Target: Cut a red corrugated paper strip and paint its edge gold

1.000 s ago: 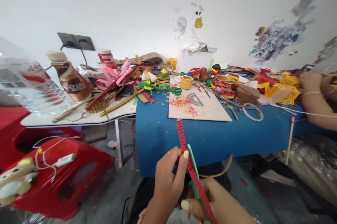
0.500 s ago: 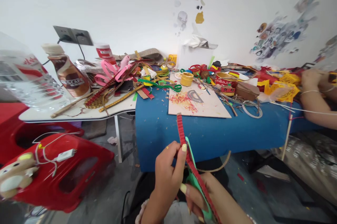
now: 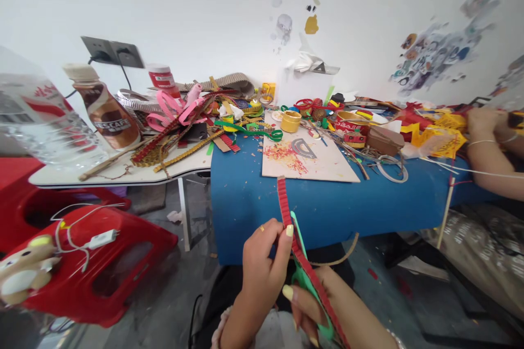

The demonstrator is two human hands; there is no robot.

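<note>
A long red corrugated strip runs from the blue-covered table edge down toward the bottom of the view. My left hand pinches it between thumb and fingers, partway along. Below and to the right, my right hand is closed round the handles of green scissors. The scissors lie along the strip, their upper part just right of my left fingertips. How far the blades are apart is hidden by the strip. Beyond the strip's upper end lies a pale board with red and yellow scraps and a grey protractor.
A yellow jar stands at the board's back. Coloured strips, a coffee bottle and a clear water bottle crowd the left. A red stool is below. Another person's hands are at the far right.
Both hands, the scissors and the strip have shifted very slightly to the right. The grips look the same.
</note>
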